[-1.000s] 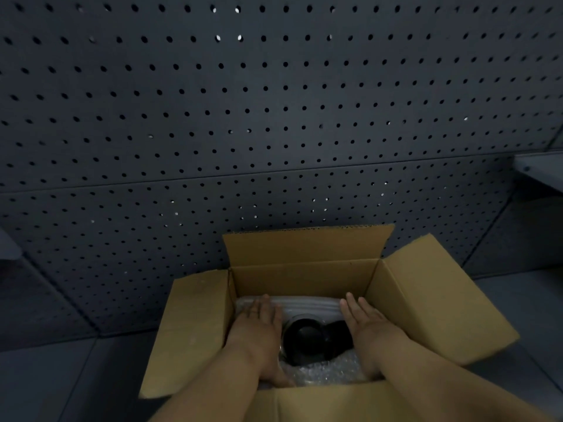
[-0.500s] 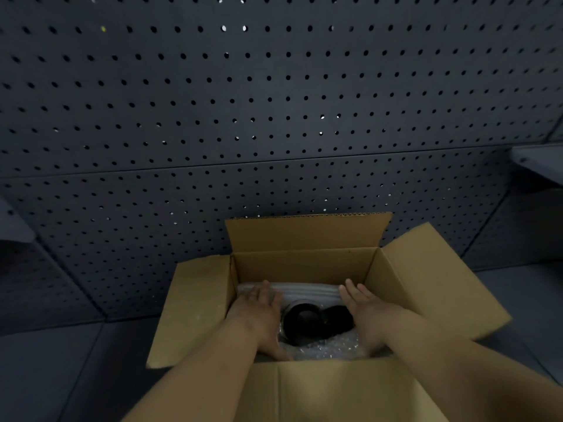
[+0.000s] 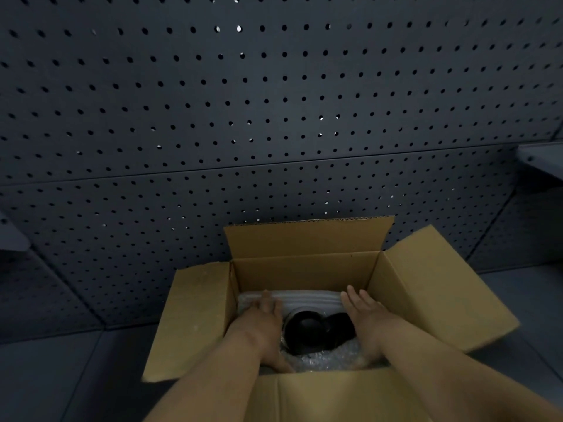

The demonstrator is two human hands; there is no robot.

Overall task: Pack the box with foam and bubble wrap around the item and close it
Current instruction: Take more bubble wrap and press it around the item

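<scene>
Low in the frame, the open cardboard box (image 3: 307, 269) holds a dark round item (image 3: 307, 332), poorly lit, between white foam (image 3: 307, 300) and bubble wrap (image 3: 329, 357). The left hand (image 3: 262, 324) and right hand (image 3: 365, 318) lie flat beside it, grip released, holding nothing. The box's near wall hides the packing below.

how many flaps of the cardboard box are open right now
4. The far flap stands upright against the pegboard, the left flap and right flap splay outward, and the near flap folds toward the camera, partly hidden by the forearms.
</scene>
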